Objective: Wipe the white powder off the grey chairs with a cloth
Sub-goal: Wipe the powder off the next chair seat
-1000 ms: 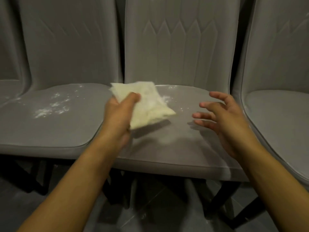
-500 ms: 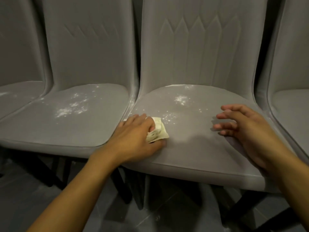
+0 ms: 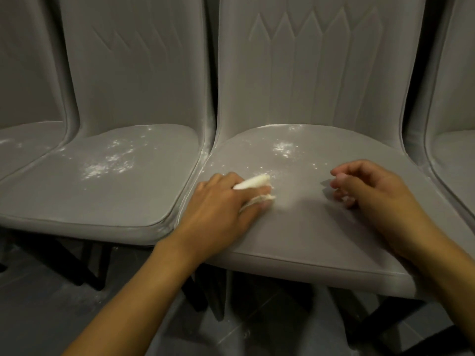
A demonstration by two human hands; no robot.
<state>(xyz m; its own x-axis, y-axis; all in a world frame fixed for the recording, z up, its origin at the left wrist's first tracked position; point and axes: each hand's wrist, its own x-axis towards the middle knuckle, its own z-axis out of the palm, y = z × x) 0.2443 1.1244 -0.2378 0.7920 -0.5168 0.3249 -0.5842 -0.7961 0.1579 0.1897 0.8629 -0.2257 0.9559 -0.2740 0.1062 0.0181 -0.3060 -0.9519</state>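
Several grey padded chairs stand in a row. On the middle chair's seat (image 3: 308,227) my left hand (image 3: 221,201) grips a bunched cream cloth (image 3: 254,182) and holds it down on the seat's left side. White powder (image 3: 282,149) lies scattered farther back on this seat, just beyond the cloth. My right hand (image 3: 372,188) hovers low over the right side of the same seat, fingers loosely curled, holding nothing. The chair to the left (image 3: 77,201) carries a larger powder patch (image 3: 110,163) across its seat.
A further chair seat (image 3: 25,140) at the far left shows faint powder specks. Another grey chair (image 3: 452,155) stands at the right edge. Dark chair legs (image 3: 205,291) and a grey tiled floor (image 3: 51,317) lie below the seats.
My left hand brought the cloth down from the air onto the middle seat, bunched it, and slid it slightly back toward the powder. My right hand's fingers curled in.
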